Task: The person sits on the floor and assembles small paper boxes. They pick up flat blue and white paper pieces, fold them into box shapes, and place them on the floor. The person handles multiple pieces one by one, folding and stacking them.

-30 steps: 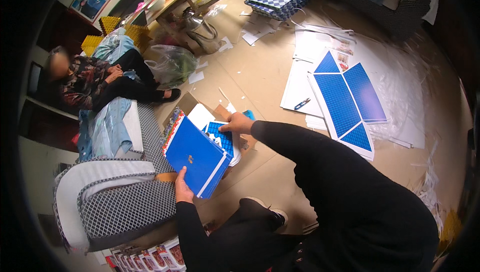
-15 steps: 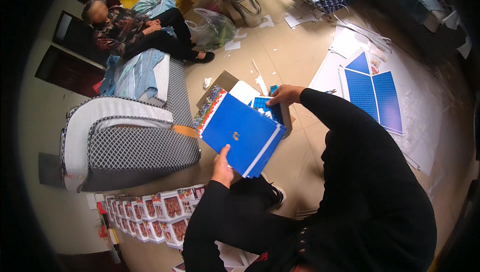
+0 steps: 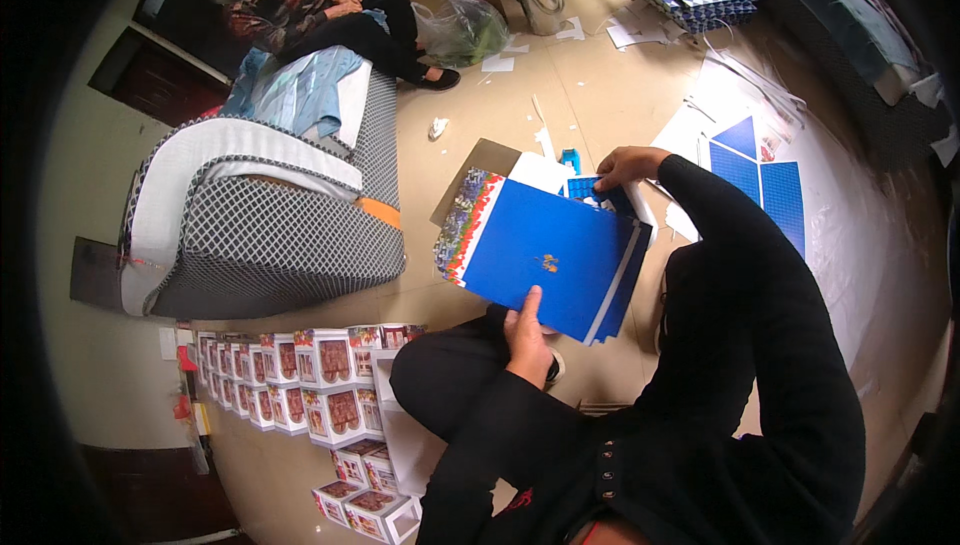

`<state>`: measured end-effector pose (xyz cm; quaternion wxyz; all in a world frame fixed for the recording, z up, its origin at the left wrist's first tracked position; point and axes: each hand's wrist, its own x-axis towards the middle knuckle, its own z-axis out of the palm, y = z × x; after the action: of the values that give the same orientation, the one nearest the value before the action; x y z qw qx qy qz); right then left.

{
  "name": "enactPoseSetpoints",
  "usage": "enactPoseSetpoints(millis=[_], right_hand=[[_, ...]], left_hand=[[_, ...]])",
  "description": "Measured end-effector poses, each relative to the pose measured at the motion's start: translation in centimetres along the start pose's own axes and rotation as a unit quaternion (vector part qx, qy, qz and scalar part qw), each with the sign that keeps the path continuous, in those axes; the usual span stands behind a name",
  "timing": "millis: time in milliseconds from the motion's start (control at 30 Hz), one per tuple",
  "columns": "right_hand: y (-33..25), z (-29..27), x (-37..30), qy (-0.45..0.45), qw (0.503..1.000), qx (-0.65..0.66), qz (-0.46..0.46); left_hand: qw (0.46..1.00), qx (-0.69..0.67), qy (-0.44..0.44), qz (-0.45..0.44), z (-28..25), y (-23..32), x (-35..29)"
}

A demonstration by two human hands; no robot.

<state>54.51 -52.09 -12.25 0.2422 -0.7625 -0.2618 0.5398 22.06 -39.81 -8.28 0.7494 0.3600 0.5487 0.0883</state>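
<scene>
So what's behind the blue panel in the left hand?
Beyond the blue panel: a brown cardboard flap, something white and a blue gridded piece touched by the right hand. The panel covers whatever lies directly behind.

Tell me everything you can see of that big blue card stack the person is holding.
The blue card stack looks like smooth printed card, with several layers showing at its right edge. Its upper face is mostly plain blue, with a small gold mark, a colourful floral band at the left end and a white strip near the right. It is held askew; the left hand grips its lower edge, thumb on top. Whether it touches anything behind is unclear.
</scene>
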Motion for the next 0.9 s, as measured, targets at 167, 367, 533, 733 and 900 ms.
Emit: enactPoseSetpoints(millis=[167,367,533,733,900], right_hand=[[-1.7,-2.1,1.0,0.073,0.994,-0.053,-0.056],[-4.8,-2.8,-0.7,0.311,0.921,-0.188,-0.14],[-6.9,-0.5,-2.3,0.204,0.948,-0.122,-0.211],[-7.8,1.3,-2.6,0.21,0.938,-0.166,-0.221],[-7.8,2.2,-1.1,0.206,0.952,-0.131,-0.186]], left_hand=[[1.0,0.005,-0.025,0.003,2.3,0.7,-0.5],[0.997,0.005,-0.075,-0.014,2.0,1.6,0.0],[0.997,0.027,-0.037,0.058,1.7,2.7,0.0],[0.992,0.045,-0.075,0.096,1.7,3.0,0.1],[0.988,0.038,-0.094,0.116,1.8,3.2,-0.2]])
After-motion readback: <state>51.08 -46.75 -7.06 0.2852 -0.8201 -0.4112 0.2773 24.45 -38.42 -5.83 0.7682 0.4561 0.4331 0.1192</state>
